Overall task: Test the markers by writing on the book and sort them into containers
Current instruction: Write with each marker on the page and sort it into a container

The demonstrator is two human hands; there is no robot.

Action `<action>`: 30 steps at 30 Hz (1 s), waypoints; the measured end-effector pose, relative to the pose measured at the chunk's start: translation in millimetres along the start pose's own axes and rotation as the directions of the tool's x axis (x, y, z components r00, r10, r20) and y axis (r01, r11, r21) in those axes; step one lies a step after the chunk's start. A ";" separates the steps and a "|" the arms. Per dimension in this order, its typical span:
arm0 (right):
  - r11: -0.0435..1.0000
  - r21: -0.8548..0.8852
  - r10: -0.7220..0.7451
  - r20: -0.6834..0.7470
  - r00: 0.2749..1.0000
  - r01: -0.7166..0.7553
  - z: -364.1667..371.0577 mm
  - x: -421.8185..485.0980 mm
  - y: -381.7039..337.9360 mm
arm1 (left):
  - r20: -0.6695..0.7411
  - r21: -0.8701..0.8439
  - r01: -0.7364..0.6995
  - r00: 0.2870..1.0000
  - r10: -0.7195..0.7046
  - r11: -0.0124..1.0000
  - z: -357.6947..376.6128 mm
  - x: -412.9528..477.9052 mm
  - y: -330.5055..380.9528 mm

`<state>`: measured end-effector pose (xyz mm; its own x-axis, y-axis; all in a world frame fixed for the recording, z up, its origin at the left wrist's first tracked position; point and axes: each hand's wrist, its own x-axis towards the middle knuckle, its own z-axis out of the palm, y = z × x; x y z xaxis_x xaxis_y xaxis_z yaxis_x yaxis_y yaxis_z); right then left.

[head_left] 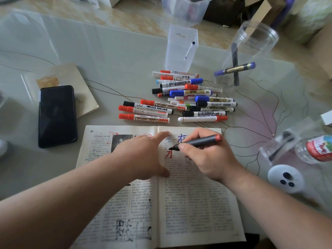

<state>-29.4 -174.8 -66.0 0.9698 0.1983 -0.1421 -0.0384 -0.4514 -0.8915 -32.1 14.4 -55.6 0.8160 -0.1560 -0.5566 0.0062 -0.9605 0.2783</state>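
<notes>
The right hand (210,159) is curled round a dark grey marker with a red end (199,141), whose tip is down on the right-hand page of the open printed book (197,203), touching a couple of red strokes (168,154) below some blue characters. The left hand (143,153) grasps nothing: it lies flat with its fingers straight, pressing across the book's spine. Black scrawl (133,230) marks the bottom of the left page.

Just beyond the book, a loose pile of whiteboard markers with red, blue and black caps (179,99) lies on the pale glass worktop (107,60). Behind the pile stands a tall clear rectangular plastic container (181,51) with one white pen leaning in it. To its right is a round clear plastic jar (251,47) with a black marker and a blue-capped one that seem to be crossed inside.

Left of the book, a black phone (57,115) lies partly on a beige notebook (75,76). Off to the right a clear jar with a white lid (285,177) lies on its side
</notes>
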 end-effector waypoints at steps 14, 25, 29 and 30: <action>0.990 -0.139 0.022 -0.047 0.999 -0.028 3.0 -0.5 3.3 | -0.008 -0.008 -0.007 1.000 0.007 1.000 1.8 1.2 -1.0; 0.988 -0.138 0.075 -0.003 0.997 -0.075 0.2 0.3 0.9 | -0.009 -0.025 0.003 1.000 -0.003 1.000 0.7 0.6 -0.9; 0.993 -0.081 0.077 -0.084 0.993 -0.084 -7.7 4.1 -4.4 | -0.005 -0.035 -0.004 1.000 0.004 0.999 -0.8 -1.8 -0.3; 0.995 -0.076 0.058 -0.107 0.993 -0.066 -10.3 4.5 -7.7 | -0.011 -0.042 -0.003 1.000 0.003 0.999 -0.4 -2.2 -0.8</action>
<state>-22.2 -179.4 -55.4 0.9862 0.0776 -0.1464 -0.0838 -0.5284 -0.8448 -33.7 15.6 -54.2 0.8221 -0.1562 -0.5475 0.0278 -0.9495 0.3126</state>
